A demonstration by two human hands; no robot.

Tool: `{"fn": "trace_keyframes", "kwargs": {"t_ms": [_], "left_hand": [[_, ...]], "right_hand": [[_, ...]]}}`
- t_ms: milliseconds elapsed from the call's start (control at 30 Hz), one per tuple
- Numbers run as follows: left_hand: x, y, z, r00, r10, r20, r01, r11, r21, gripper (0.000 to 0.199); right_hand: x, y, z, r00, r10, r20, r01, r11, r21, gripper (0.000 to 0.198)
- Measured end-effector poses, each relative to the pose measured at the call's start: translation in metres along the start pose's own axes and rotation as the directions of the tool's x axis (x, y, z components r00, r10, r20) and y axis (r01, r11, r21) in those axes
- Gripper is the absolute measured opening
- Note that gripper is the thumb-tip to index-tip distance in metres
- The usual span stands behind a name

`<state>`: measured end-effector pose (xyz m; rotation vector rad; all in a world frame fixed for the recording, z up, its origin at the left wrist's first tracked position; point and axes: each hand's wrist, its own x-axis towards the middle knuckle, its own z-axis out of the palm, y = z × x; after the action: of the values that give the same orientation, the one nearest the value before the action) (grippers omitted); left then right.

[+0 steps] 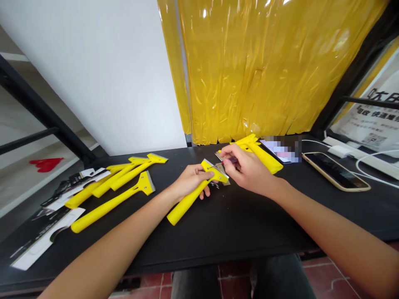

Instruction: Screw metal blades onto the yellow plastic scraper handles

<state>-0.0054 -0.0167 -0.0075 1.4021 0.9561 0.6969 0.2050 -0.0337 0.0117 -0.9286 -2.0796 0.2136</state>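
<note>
Near the middle of the black table [249, 224], my left hand [195, 178] is closed around the neck of a yellow scraper [190, 199]. Its handle slants down toward me, and its head with a metal blade edge and screws faces up. My right hand [249, 166] pinches a small screwdriver [232, 160] with a dark, reddish handle. The thin shaft points left at the scraper's head; whether the tip touches a screw I cannot tell. Beneath and behind the hands lie small brownish pieces [227, 182], partly hidden.
Several yellow scrapers [124, 199] lie on the left beside black-and-white card sleeves [46, 241]. More yellow handles [269, 160] lie behind my right hand. At the right are a lit phone [277, 150], another phone [336, 170] and white cables [361, 164]. Yellow plastic sheeting [249, 74] hangs at the back.
</note>
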Motion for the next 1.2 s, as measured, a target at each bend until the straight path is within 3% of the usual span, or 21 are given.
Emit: {"fn": "trace_keyframes", "kwargs": {"t_ms": [167, 300, 400, 567, 700, 867, 1033, 1200], "left_hand": [[-0.001, 0.0, 0.003, 1.0, 0.022, 0.016, -0.021, 1.0, -0.02, 0.025], [-0.003, -0.002, 0.008, 0.999, 0.018, 0.028, -0.018, 0.999, -0.028, 0.025], [-0.005, -0.003, 0.012, 0.998, 0.015, 0.062, -0.015, 1.0, -0.011, 0.024], [-0.004, -0.005, 0.014, 0.998, 0.024, 0.063, -0.024, 1.0, -0.004, 0.024], [-0.003, -0.007, 0.012, 0.997, 0.033, 0.064, -0.032, 0.999, -0.015, 0.031], [-0.003, -0.007, 0.013, 0.998, 0.027, 0.058, -0.026, 1.0, -0.016, 0.034], [-0.001, -0.01, 0.011, 0.998, 0.045, 0.053, -0.044, 0.999, -0.015, 0.031], [-0.001, -0.01, 0.012, 0.997, 0.049, 0.06, -0.049, 0.999, -0.001, 0.029]], "right_hand": [[0.0, -0.004, 0.001, 0.999, 0.013, -0.033, -0.013, 1.0, 0.017, 0.007], [0.001, -0.006, 0.002, 0.989, 0.113, -0.094, -0.103, 0.989, 0.103, 0.02], [0.0, -0.008, 0.001, 0.989, 0.077, -0.125, -0.067, 0.994, 0.085, 0.033], [0.0, -0.009, -0.003, 0.992, 0.05, -0.118, -0.052, 0.999, -0.012, 0.011], [0.002, -0.007, -0.004, 0.992, 0.058, -0.114, -0.059, 0.998, -0.004, 0.011], [0.001, -0.006, -0.002, 0.997, 0.019, -0.077, -0.019, 1.0, 0.01, 0.028], [0.001, -0.006, -0.002, 0.996, 0.045, -0.075, -0.049, 0.998, -0.051, 0.013], [0.002, -0.006, -0.003, 0.998, 0.036, -0.042, -0.035, 0.999, 0.016, 0.021]]}}
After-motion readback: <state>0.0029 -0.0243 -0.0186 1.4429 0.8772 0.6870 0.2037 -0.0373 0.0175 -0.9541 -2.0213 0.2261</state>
